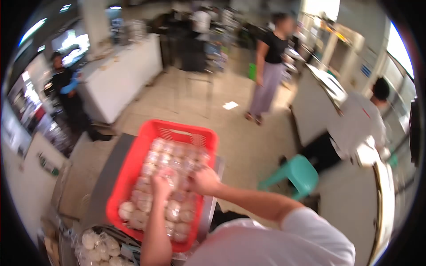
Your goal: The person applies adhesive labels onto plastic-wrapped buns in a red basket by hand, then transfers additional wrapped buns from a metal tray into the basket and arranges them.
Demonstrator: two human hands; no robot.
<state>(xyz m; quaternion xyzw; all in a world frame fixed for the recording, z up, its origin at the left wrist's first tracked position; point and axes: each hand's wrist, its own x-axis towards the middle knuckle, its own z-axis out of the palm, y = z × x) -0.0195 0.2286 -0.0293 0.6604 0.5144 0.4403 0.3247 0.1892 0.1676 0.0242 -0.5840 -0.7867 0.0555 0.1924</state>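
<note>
A red plastic basket (116, 188) stands in front of me, filled with rows of round, whitish pieces in clear plastic wrapping (179, 153). My left hand (162, 184) reaches into it, fingers closed at a shiny, clear plastic packet (170, 174) on top of the rows. My right hand (205, 181) is over the basket's right side, its fingers curled down against the wrapped pieces. What lies inside those right fingers is hidden and blurred.
Beneath the basket is a grey table (104, 195). A plastic bag of round white pieces (100, 248) sits at lower left. A green stool (299, 175) and a seated person (357, 124) are at right. Two people stand farther off beside long white counters (124, 80).
</note>
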